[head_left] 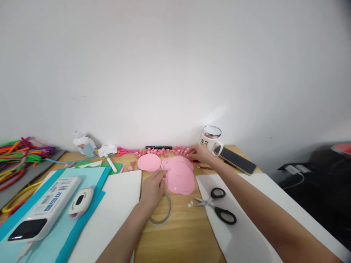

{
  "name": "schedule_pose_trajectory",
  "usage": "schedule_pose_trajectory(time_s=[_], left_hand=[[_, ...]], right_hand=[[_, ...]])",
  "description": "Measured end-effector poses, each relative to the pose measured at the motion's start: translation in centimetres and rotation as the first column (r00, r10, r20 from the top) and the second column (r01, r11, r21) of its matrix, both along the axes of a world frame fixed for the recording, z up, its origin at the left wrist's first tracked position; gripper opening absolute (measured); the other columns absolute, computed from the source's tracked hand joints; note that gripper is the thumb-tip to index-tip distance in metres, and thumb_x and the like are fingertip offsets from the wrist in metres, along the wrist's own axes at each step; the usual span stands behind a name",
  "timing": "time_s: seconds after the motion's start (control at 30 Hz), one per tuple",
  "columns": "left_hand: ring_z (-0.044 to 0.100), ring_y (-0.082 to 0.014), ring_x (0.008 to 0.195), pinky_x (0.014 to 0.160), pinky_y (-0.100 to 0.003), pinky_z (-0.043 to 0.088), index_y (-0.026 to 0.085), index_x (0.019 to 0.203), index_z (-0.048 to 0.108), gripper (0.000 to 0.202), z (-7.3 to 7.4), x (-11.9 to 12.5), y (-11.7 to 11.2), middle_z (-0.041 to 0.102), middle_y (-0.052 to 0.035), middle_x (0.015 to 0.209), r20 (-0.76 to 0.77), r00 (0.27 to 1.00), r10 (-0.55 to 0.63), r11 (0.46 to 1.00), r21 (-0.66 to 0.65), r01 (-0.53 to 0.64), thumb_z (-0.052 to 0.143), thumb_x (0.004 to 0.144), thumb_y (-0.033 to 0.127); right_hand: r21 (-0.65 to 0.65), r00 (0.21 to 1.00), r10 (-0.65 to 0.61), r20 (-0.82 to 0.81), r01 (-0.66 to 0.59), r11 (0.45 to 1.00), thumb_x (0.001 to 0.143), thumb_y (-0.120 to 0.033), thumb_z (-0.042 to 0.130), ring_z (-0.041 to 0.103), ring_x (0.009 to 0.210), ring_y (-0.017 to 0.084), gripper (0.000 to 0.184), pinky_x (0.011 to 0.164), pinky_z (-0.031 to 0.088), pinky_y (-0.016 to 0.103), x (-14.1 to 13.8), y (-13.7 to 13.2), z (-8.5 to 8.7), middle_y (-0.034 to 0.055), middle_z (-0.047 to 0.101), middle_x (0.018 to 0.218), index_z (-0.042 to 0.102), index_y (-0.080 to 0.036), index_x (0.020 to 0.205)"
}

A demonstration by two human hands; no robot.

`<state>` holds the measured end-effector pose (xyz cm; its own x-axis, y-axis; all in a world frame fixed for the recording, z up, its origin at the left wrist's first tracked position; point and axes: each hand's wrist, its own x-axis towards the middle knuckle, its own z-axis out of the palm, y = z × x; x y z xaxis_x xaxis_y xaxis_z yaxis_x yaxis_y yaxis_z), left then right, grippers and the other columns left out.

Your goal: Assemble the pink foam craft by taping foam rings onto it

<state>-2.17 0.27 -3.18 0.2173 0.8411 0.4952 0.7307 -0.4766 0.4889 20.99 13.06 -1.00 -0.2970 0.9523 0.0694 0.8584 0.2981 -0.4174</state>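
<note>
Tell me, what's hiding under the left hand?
A ring of clear tape lies on the wooden table, poking out beneath the left hand and wrist. They cover its left part, so that bit can't be seen. The hand touches the pink paper circles.

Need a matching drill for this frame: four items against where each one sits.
1 scissors
2 mug
3 pink discs
4 pipe cleaners

A beside the phone, by the wall
B far left of the table
C on the right white sheet
D touched by the left hand

Pairs: 1-C, 2-A, 3-D, 4-B
</note>
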Motion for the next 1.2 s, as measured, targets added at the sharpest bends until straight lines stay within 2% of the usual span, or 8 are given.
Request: schedule_pose_trajectory(time_s=[0.23, 0.37, 0.5, 0.73, 1.2], left_hand=[[0.061, -0.0146, 0.07, 0.063, -0.026, 0.047, 0.016, 0.099, 0.061, 0.039, -0.1, 0.0, 0.0, 0.065, -0.0057, 0.082, 0.001, 1.0, 0.001, 1.0, 0.001, -0.001, 0.038, 0.072, 0.0], [0.061, -0.015, 0.068, 0.061, -0.027, 0.048, 0.015, 0.098, 0.061, 0.039, -0.2, 0.0, 0.0, 0.065, -0.0062, 0.081, -0.003, 1.0, 0.003, 1.0, 0.003, -0.003, 0.037, 0.071, 0.0], [0.061, -0.0147, 0.07, 0.062, -0.026, 0.048, 0.015, 0.099, 0.06, 0.039, -0.2, -0.1, 0.0, 0.065, -0.0057, 0.081, -0.014, 1.0, 0.001, 1.0, 0.005, -0.001, 0.037, 0.071, 0.0], [0.061, -0.0147, 0.068, 0.06, -0.026, 0.049, 0.016, 0.102, 0.059, 0.04, -0.3, 0.0, 0.0, 0.064, -0.005, 0.08, -0.036, 0.999, -0.008, 1.0, -0.029, 0.007, 0.038, 0.071, 0.001], [0.061, -0.0142, 0.068, 0.06, -0.024, 0.049, 0.017, 0.102, 0.061, 0.037, 0.1, 0.3, 0.2, 0.065, -0.0043, 0.078, -0.057, 0.998, 0.003, 1.0, -0.023, -0.005, 0.038, 0.075, 0.006]], right_hand=[[0.002, 0.999, 0.032, -0.031, -0.032, 0.999, 0.068, -0.002, 0.047, 0.063, 0.066, 0.014, 0.026, 0.058, 0.041, 0.019, -0.7, -0.3, -0.2, 0.0029, 0.071, 0.073, 0.067, -0.017, 0.073], [-0.026, 0.995, 0.081, -0.051, -0.082, 0.996, 0.066, -0.009, 0.056, 0.062, 0.065, 0.014, 0.016, 0.057, 0.041, 0.018, -0.4, 0.0, 0.0, 0.0012, 0.07, 0.072, 0.067, -0.018, 0.074], [-0.002, 0.996, 0.068, -0.066, -0.068, 0.998, 0.064, -0.016, 0.063, 0.061, 0.067, 0.016, 0.012, 0.057, 0.041, 0.02, -0.1, 0.4, -0.4, 0.0037, 0.069, 0.072, 0.064, -0.015, 0.076], [0.041, 0.992, 0.061, -0.113, -0.056, 0.998, 0.07, -0.011, 0.056, 0.061, 0.068, 0.014, 0.011, 0.059, 0.04, 0.02, 0.0, 0.3, -1.0, 0.0048, 0.068, 0.075, 0.061, -0.015, 0.08], [-0.009, 0.989, 0.099, -0.105, -0.101, 0.995, 0.075, -0.018, 0.053, 0.059, 0.061, 0.014, 0.013, 0.056, 0.039, 0.02, 1.2, 1.4, -0.6, 0.0028, 0.069, 0.071, 0.065, -0.017, 0.079]])
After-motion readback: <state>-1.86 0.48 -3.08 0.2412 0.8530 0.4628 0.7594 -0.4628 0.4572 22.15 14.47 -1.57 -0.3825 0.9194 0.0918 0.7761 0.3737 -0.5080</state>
